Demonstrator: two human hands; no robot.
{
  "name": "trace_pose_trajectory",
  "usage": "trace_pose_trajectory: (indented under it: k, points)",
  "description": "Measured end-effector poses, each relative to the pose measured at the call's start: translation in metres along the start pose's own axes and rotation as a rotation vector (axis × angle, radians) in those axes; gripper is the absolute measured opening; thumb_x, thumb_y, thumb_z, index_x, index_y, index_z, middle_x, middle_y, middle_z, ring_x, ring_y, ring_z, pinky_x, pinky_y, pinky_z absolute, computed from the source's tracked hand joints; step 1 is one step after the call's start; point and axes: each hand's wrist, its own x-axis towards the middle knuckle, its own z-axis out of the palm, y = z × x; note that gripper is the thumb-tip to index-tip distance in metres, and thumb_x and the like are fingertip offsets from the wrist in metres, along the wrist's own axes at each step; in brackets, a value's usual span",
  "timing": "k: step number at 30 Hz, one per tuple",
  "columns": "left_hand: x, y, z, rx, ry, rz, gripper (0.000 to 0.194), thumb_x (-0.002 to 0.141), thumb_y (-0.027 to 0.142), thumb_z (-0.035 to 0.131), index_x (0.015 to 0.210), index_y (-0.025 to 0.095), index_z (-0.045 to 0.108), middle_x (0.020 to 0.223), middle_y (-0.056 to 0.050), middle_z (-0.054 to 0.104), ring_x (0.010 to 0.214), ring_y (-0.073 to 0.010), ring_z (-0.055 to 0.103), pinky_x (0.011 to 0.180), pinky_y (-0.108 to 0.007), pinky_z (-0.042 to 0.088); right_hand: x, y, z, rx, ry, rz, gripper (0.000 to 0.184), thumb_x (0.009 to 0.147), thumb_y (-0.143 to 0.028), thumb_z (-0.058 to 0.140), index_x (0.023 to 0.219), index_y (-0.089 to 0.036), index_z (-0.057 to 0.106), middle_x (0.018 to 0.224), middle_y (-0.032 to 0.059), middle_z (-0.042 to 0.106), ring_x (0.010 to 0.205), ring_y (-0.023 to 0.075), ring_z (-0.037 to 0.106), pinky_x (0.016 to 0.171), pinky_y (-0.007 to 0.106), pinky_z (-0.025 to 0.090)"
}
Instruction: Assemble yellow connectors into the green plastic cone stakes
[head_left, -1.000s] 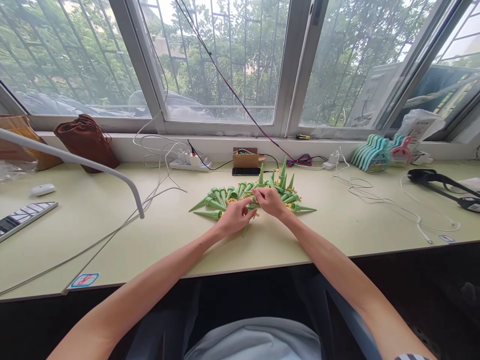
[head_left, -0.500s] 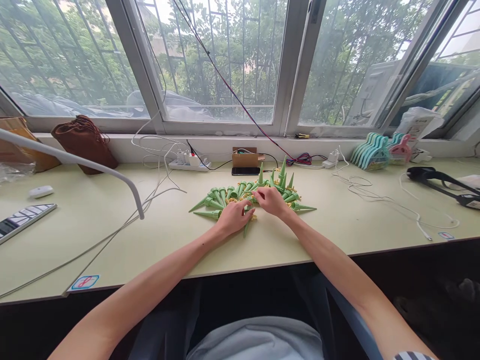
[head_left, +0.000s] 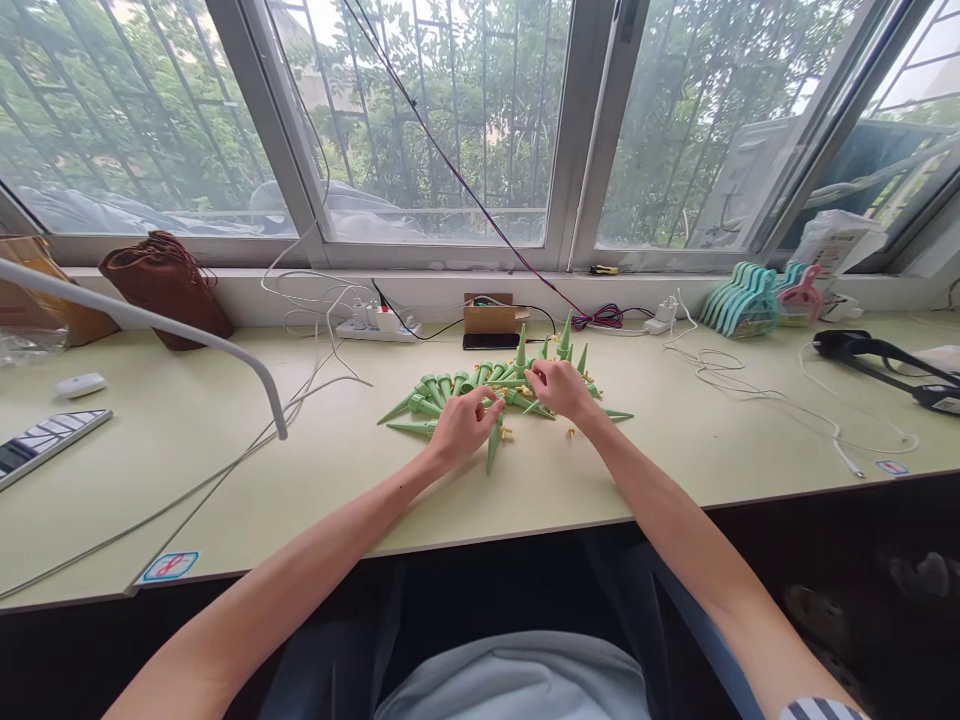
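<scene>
Your left hand (head_left: 465,425) is at the front of the green spikes (head_left: 426,406), its fingers curled with thumb and forefinger near each other; your right hand (head_left: 559,388) is bent over the middle of the heap, fingertips drawn in. I can't tell whether either is clamped on a piece, because the fingers and the crowded spikes hide the contact. The spikes lie on the tabletop (head_left: 675,465) in front of you, fanned out to the left and bunched around your right hand, with yellow pieces among them. The likeliest trouble is a snag: the spikes overlap so closely that lifting or turning one could drag its neighbours along. The upright spike (head_left: 521,350) just behind your fingers looks easy to tip, since a brush from your right knuckles might topple it. Watch the loose yellow piece (head_left: 507,434) beside your left fingers and the other yellow piece (head_left: 571,433) under your right wrist; both look small enough for a sliding palm or forearm to sweep away unnoticed. The front spike (head_left: 492,452) points towards the near edge, so a leftward or forward nudge of the left hand could swing or roll it. With your fingertips working this near each other, one hand may also block your view of the other's grip, making a slip harder to catch.
</scene>
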Motion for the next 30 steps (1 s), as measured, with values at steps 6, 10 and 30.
trace_pose_trajectory:
  k: [6, 10, 30]
  points:
    - [-0.001, 0.001, 0.001, 0.012, -0.025, 0.011, 0.025, 0.092, 0.039, 0.051, 0.087, 0.019, 0.064, 0.047, 0.007, 0.042, 0.045, -0.0118, 0.038, 0.059, -0.025, 0.033, 0.0, 0.012, -0.015, -0.043, -0.094, 0.013, 0.026, 0.094, -0.033, 0.05, 0.075, -0.018, 0.06, 0.066, 0.0048, 0.061, 0.061, 0.015, 0.048, 0.058, 0.027, 0.028]
    - [-0.001, -0.001, 0.003, 0.009, -0.036, 0.03, 0.027, 0.092, 0.041, 0.05, 0.087, 0.019, 0.064, 0.047, 0.008, 0.041, 0.045, -0.0116, 0.036, 0.057, -0.025, 0.032, 0.001, 0.02, -0.02, -0.029, -0.198, 0.027, 0.021, 0.09, -0.028, 0.053, 0.072, -0.018, 0.059, 0.068, 0.0048, 0.062, 0.066, 0.015, 0.051, 0.058, 0.026, 0.029]
    - [-0.003, 0.002, 0.001, 0.004, -0.076, 0.028, 0.026, 0.093, 0.04, 0.05, 0.087, 0.018, 0.064, 0.048, 0.007, 0.043, 0.046, -0.0114, 0.038, 0.058, -0.025, 0.031, -0.001, 0.031, -0.054, 0.141, -0.87, 0.158, 0.021, 0.064, -0.034, 0.075, 0.072, -0.018, 0.065, 0.068, 0.004, 0.072, 0.062, 0.015, 0.061, 0.052, 0.024, 0.041]
